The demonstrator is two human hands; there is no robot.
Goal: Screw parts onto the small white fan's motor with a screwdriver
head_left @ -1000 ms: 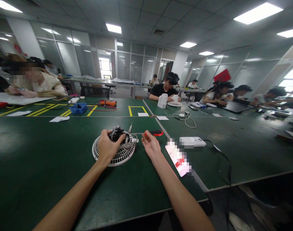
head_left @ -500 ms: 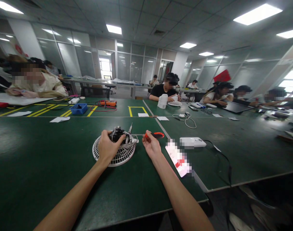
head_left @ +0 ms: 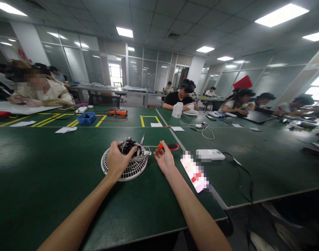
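My left hand [head_left: 117, 158] is closed around a black fan motor [head_left: 127, 145] with white wires, which sits on a round white fan grille [head_left: 134, 172]. To its right, my right hand [head_left: 164, 159] pinches the front of a red and black screwdriver handle [head_left: 172, 146] between thumb and fingertips. The screwdriver lies nearly level, its shaft pointing left at the motor. Its tip is hard to make out among the wires and white parts. A thin pointed piece [head_left: 142, 138] sticks up behind the motor.
A lit phone [head_left: 192, 172] and a white power bank [head_left: 210, 154] with a black cable lie to the right. Further back are a blue bin [head_left: 86, 118], an orange meter [head_left: 118, 112] with leads and a white cable [head_left: 208, 131]. Across the table a person [head_left: 179, 99] handles white parts.
My right fingers have shifted on the screwdriver handle, which has turned to show more of its black side. The left hand and motor stay in place.
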